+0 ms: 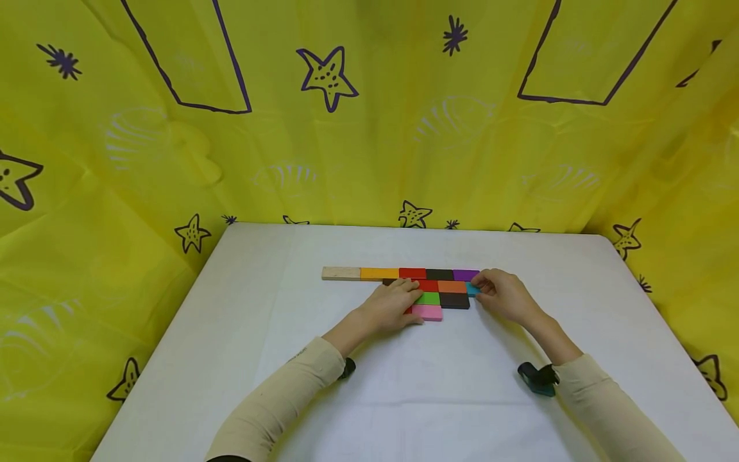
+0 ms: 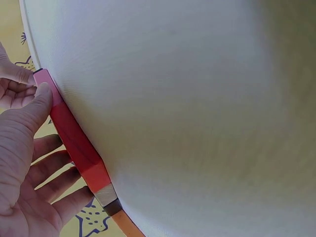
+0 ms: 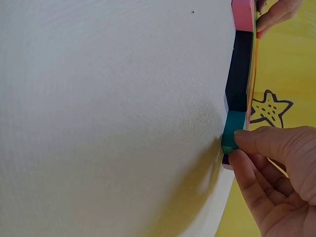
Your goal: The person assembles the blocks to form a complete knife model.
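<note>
Flat coloured blocks lie in several staggered rows on the white table. My left hand (image 1: 394, 305) rests across the left part of the nearer rows, fingers extended, hiding some blocks. In the left wrist view its thumb touches the pink block (image 2: 47, 84) at the front. A green block (image 1: 428, 298) and a dark block (image 1: 454, 301) lie just right of that hand. At the right end of the second row, my right hand (image 1: 504, 294) pinches a blue block (image 3: 233, 131) between thumb and forefinger. It adjoins an orange block (image 1: 451, 287), below a purple block (image 1: 465, 274).
The back row runs left from purple through black, red (image 1: 412, 273) and yellow to a plain wooden block (image 1: 340, 273). Yellow sheeting (image 1: 375, 160) with drawn stars stands behind and beside the white table (image 1: 288, 250). Each wrist wears a small dark camera (image 1: 538, 378).
</note>
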Tool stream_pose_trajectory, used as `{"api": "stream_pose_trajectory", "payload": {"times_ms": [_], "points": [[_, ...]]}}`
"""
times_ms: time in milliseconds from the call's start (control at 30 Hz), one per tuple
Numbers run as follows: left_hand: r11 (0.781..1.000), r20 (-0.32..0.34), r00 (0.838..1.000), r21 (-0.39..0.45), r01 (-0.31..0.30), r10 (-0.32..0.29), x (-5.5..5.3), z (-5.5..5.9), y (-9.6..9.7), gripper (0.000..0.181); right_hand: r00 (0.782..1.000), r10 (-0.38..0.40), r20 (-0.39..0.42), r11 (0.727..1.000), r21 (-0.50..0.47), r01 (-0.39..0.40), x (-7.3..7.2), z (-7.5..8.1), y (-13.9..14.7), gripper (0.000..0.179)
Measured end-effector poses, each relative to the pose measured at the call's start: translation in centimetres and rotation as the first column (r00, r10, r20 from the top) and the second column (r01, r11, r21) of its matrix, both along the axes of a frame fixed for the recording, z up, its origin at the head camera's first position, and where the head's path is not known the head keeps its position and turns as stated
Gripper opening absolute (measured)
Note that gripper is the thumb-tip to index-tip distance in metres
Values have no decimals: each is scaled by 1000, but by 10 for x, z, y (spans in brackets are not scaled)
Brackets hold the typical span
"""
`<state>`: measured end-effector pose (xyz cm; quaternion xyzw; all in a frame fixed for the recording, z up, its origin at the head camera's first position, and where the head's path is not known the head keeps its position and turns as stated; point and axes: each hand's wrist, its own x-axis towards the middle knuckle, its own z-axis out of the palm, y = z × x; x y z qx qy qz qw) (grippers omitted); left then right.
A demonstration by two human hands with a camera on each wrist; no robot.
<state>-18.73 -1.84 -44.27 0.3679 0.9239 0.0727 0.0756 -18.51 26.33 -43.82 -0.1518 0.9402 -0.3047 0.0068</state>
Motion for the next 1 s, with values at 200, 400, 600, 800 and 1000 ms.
{"api": "stream_pose_trajectory", "payload": {"times_ms": [200, 400, 600, 800, 1000], "points": [[1000, 2, 1000, -1, 2, -2, 0, 0, 1, 66, 1000, 6, 9, 1000, 5, -6, 0, 0, 2, 12], [1000, -15, 1000, 4, 14, -14, 1, 1, 2, 65, 1000, -3, 24, 1000, 8, 2, 6, 2, 5, 13], [1000, -13, 1000, 12, 11, -11, 1, 2, 2, 65, 1000, -10, -10, 1000, -11, 10, 19, 6, 13, 15], [1000, -3, 1000, 10, 4, -4, 0, 1, 1, 65, 999, -7, -43, 1000, -27, 6, 35, 10, 20, 14], [1000, -8, 1000, 8, 5, -5, -1, -1, 1, 65, 1000, -13, -28, 999, -36, 12, 51, 12, 26, 15]]}}
